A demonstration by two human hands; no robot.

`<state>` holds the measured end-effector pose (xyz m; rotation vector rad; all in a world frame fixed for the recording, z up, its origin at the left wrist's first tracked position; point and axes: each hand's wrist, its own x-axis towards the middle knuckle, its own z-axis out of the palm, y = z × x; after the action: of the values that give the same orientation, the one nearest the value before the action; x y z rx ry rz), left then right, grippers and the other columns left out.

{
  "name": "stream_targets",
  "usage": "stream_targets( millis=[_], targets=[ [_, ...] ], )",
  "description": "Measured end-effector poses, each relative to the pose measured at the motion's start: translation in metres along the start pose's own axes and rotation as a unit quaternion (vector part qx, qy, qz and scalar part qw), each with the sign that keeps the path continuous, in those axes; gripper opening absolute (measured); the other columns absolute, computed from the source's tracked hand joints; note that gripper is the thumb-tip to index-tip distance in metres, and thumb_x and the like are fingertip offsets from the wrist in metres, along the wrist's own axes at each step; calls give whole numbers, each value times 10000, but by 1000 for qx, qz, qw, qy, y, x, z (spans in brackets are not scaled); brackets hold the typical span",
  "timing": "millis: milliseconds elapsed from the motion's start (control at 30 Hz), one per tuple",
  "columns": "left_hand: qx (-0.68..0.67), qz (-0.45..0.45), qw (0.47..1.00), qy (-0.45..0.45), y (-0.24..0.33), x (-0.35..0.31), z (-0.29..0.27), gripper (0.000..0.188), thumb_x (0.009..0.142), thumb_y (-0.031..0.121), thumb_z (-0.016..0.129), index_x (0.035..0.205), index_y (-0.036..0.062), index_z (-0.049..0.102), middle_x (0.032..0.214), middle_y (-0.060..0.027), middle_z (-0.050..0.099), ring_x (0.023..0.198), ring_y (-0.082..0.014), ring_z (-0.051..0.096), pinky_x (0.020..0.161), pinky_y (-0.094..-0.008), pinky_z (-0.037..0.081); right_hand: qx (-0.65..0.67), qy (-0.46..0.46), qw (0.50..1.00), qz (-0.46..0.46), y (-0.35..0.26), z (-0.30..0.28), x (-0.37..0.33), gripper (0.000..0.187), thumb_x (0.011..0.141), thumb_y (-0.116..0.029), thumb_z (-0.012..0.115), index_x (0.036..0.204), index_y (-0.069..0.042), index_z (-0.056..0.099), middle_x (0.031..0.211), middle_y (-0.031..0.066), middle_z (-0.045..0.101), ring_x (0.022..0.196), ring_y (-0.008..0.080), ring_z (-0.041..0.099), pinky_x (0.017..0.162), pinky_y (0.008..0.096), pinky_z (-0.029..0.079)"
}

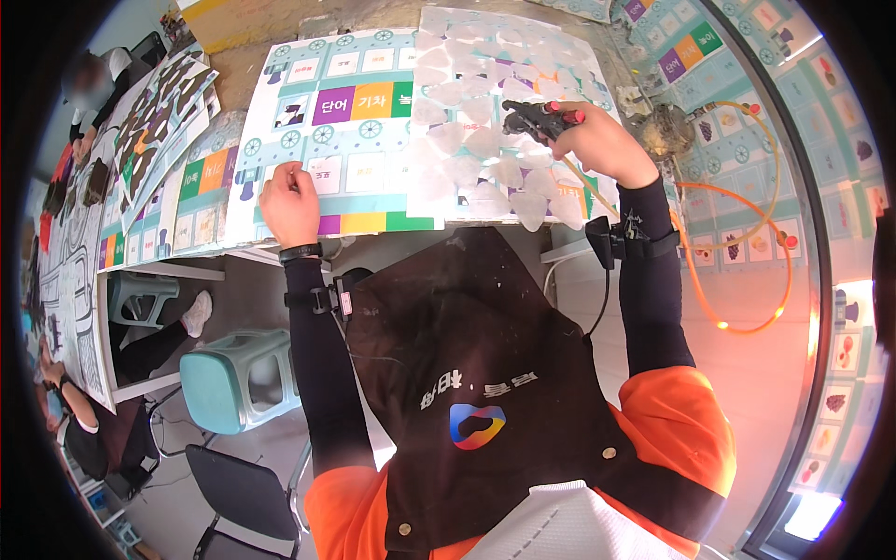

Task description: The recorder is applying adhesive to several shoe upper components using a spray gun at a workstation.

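My right hand (607, 145) is closed around a small black spray gun (537, 121) with red knobs, held over a translucent sheet full of rounded shapes (448, 159). That sheet lies over the right part of a printed train-pattern board (359, 173), whose colours show through in places. A thin yellow hose (588, 179) runs from beneath my right hand. On the left part of the board rests my left hand (290, 205), its fingers curled in and nothing visible in them.
Yellow and orange hoses (782, 280) loop at the right before more printed sheets (723, 224). Dark patterned cutout sheets (168, 131) lie on the table at left. A teal stool (219, 387) and black chair (245, 490) stand below; other people (98, 89) work at the far left.
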<state>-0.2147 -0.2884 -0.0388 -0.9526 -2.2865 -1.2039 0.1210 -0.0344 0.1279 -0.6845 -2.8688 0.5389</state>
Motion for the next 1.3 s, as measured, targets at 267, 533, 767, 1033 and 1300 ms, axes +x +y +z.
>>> stream_targets(
  millis=[267,533,767,1033,1300],
  targets=[
    [4,-5,1000,3,-4,-2,2,112,886,144,634,914,71,714,692,-56,650,687,-276,611,681,-431,475,194,-53,967,155,-19,9,15,173,630,-70,624,766,18,563,710,79,581,601,201,485,543,336,415],
    [-3,3,1000,4,-3,-2,2,113,892,149,632,925,75,711,690,-56,647,694,-274,610,702,-426,471,138,-55,981,123,-3,9,14,171,593,-53,629,699,47,539,719,106,596,596,221,484,540,356,417],
    [-12,-2,1000,5,-2,-1,3,111,888,143,631,923,74,711,687,-48,641,696,-272,612,693,-428,472,87,-70,985,134,1,7,13,167,586,-46,620,692,47,532,706,115,588,596,225,473,545,354,412],
    [0,-6,1000,4,-5,-2,4,112,885,147,632,922,79,713,685,-58,641,685,-281,613,697,-435,474,99,-36,988,116,-3,7,16,170,570,-41,613,692,45,533,701,120,588,607,240,475,559,357,408],
    [21,15,1000,3,-7,0,5,136,890,154,622,938,73,720,703,-80,661,671,-284,633,663,-426,490,109,-103,985,83,12,9,9,235,586,-55,641,806,26,631,737,94,624,601,193,497,552,320,425]
  ],
)
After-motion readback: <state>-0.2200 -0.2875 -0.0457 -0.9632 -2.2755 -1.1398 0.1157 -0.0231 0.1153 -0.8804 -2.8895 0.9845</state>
